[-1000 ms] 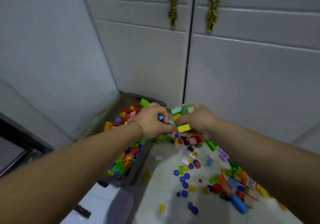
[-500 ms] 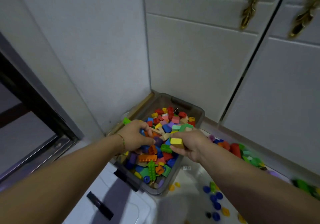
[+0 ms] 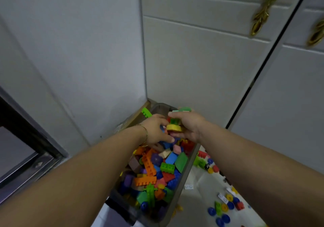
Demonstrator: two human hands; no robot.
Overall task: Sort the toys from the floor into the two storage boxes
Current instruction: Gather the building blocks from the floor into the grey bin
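Both hands hover over the box (image 3: pixel 180 190)! The right hand (image 3: pixel 189 126) clutches a fistful of bricks (image 3: pixel 173 127); the left hand's (image 3: pixel 156 130) grip, can't tell. Best to let go low over the pile, so nothing bounces out among the floor toys (image 3: pixel 226 207).

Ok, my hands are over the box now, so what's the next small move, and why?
Probably loosen the right hand and let its load drop. It grips a yellow block and a green block directly above the storage box, which is full of loose bricks, so they should land inside the rim. The left hand is right beside it. I can't tell whether it holds anything.
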